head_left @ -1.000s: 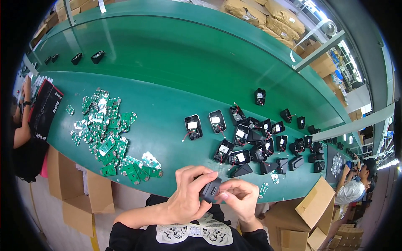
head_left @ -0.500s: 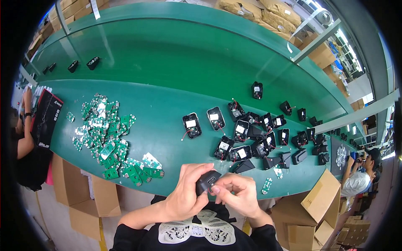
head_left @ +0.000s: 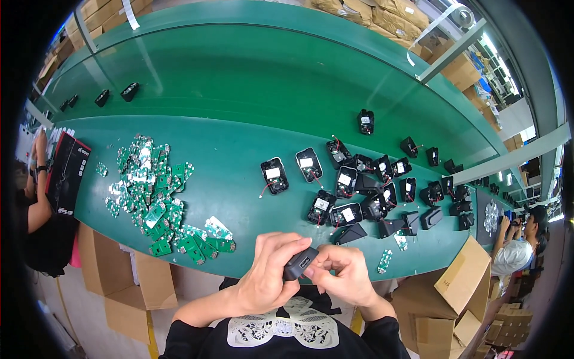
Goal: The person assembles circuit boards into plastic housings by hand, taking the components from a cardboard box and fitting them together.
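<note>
My left hand (head_left: 261,278) is closed around a small black plastic housing (head_left: 295,270) held above the table's near edge. A rectangular port shows on the housing's upturned side. Thumb and fingers of my right hand (head_left: 348,276) are pinched at the housing's right edge; what lies between them is hidden. Beyond my hands, an open black housing (head_left: 273,176) lies on the table with a white label inside and a red wire trailing out. To the left spreads a heap of green circuit boards (head_left: 156,212).
Several similar housings (head_left: 347,213) crowd the table's right side; loose boards (head_left: 384,261) lie near its edge. More housings (head_left: 130,91) sit on the green belt (head_left: 239,72). Cardboard boxes (head_left: 119,263) stand below. A person (head_left: 515,248) is at the right, another person's arm (head_left: 40,173) at the left.
The housing has turned slightly in my left hand, with its port facing up more. My right fingers stay pinched at its edge. The view has shifted slightly.
</note>
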Demonstrator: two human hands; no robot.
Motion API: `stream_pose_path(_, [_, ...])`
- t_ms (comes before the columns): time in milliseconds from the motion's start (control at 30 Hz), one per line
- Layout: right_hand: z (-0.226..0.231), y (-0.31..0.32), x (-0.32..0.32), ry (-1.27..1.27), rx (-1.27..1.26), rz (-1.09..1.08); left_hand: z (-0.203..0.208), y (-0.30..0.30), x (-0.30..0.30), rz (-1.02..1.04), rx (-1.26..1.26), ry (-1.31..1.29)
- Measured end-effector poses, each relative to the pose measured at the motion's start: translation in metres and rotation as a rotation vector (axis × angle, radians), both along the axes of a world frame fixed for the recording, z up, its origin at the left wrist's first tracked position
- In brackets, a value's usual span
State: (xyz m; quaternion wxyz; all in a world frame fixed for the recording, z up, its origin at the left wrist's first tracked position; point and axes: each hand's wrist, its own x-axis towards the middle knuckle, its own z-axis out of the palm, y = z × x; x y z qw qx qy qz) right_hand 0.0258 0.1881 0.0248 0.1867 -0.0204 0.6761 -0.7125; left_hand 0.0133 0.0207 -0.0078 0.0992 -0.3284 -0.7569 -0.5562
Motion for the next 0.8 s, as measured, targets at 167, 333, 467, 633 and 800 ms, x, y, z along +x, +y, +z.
stream_pose_path(167, [0.002,-0.001,0.001,-0.077,-0.041,0.006,-0.001,0.001,0.0,-0.001,0.023,-0.013])
stream_pose_path(333, [0.004,0.001,0.0,-0.133,-0.06,0.014,-0.005,0.004,0.001,0.02,0.04,0.015])
stream_pose_path(467, [0.003,-0.001,0.002,-0.169,-0.143,0.001,-0.009,0.005,0.005,0.035,0.067,0.021])
stream_pose_path(633, [-0.002,-0.005,0.008,0.11,-0.025,-0.025,-0.011,0.006,0.007,0.028,0.117,-0.006])
stream_pose_path(800, [-0.006,-0.005,0.01,0.207,-0.01,-0.039,-0.014,0.011,0.011,0.027,0.226,-0.074])
